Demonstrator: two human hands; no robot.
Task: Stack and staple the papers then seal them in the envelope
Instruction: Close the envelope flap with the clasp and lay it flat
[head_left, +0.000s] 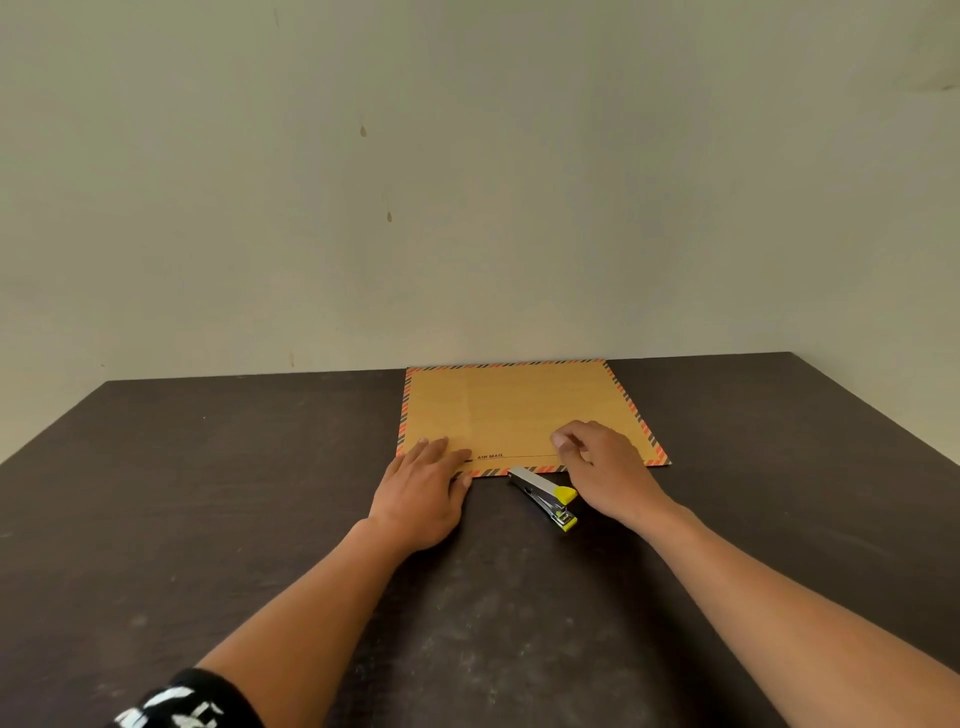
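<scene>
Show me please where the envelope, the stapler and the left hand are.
envelope (514, 410): head view, on its bare brown middle.
stapler (544, 494): head view, on its metal body.
left hand (423, 493): head view, on the back of the hand.

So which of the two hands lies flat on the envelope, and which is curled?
The left hand lies flat, fingers spread over the envelope at its near-left corner. The right hand is curled, fingertips pressing beside the stapler.

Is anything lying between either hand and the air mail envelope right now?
No. Both the left hand and right hand already rest on the envelope. The stapler lies between the hands, just off its near edge.
</scene>
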